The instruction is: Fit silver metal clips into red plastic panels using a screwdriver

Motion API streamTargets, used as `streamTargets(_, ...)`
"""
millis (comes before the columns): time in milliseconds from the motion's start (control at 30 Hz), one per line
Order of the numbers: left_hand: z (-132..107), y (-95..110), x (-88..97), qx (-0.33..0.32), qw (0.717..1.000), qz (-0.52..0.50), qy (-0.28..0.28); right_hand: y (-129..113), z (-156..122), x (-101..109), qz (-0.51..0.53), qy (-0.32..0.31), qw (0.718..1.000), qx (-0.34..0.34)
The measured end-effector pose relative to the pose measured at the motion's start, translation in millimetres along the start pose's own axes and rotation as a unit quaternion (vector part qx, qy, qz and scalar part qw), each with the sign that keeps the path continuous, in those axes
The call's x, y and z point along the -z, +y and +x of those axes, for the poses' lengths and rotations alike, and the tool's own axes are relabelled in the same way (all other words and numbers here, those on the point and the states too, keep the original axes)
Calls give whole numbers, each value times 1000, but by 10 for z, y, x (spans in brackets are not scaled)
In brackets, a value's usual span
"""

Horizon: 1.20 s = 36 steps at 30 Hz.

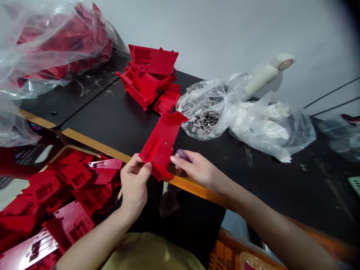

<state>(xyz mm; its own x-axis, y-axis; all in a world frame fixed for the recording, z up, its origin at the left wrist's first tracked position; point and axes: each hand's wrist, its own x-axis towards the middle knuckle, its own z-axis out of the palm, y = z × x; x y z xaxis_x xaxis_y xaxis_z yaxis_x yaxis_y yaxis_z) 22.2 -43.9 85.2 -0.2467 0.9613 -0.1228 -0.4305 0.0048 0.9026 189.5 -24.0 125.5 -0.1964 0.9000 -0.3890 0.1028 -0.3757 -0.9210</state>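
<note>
My left hand grips a red plastic housing part by its near left corner, thumb on top. The part is tilted over the table's front edge, its raised side walls facing up. At the near right side of this part, my right hand is closed around a small purple object, perhaps a tool handle; its tip is hidden. Whether the right fingertips touch the red part I cannot tell. Just beyond, more red plastic parts lie piled on the black table.
A clear bag of small metal pieces lies right of the pile, beside a bag of white parts. At back left stands a large bag of red parts. A container of red parts sits lower left, an orange crate lower right.
</note>
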Motion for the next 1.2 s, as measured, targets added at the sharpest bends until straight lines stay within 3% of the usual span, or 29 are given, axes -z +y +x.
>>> streamTargets(33,66,78,16,-50,998,37,-16,3,-12,28,1,19,1000,8)
streamTargets(67,139,172,29,-155,977,138,-56,2,-32,60,6,44,999,15)
streamTargets(100,215,274,38,-282,919,260,-96,-3,-59,95,13,70,997,23)
streamTargets(133,292,377,42,-394,842,349,-123,-11,-91,136,28,101,994,35)
streamTargets(200,430,546,39,-552,662,466,-201,-28,-164,238,73,166,980,77)
streamTargets(267,534,627,29,-633,500,528,-264,-37,-235,365,112,238,954,144)
streamTargets(300,570,631,27,-654,442,540,-292,-37,-266,433,124,278,935,183)
streamTargets(333,594,614,29,-669,401,540,-317,-36,-292,498,131,314,914,220)
streamTargets(400,610,538,48,-685,365,523,-351,-39,-332,604,139,350,889,262)
streamTargets(467,586,439,84,-689,372,514,-350,-60,-351,650,156,345,891,251)
streamTargets(567,510,304,157,-670,434,522,-301,-140,-333,599,161,344,901,210)
streamTargets(633,468,238,203,-633,503,524,-270,-208,-285,515,141,363,898,205)
streamTargets(700,459,194,231,-561,595,513,-258,-268,-213,425,110,365,900,210)
streamTargets(767,477,171,232,-462,675,503,-280,-308,-126,341,84,357,899,238)
streamTargets(800,488,163,222,-416,697,502,-299,-319,-81,300,74,351,896,262)
streamTargets(900,479,131,165,-344,710,519,-329,-323,49,179,63,311,889,329)
streamTargets(1067,331,15,105,-333,750,504,-268,-282,194,16,59,191,903,379)
streamTargets(1200,308,-73,139,-383,754,473,-249,-238,249,-39,64,219,870,438)
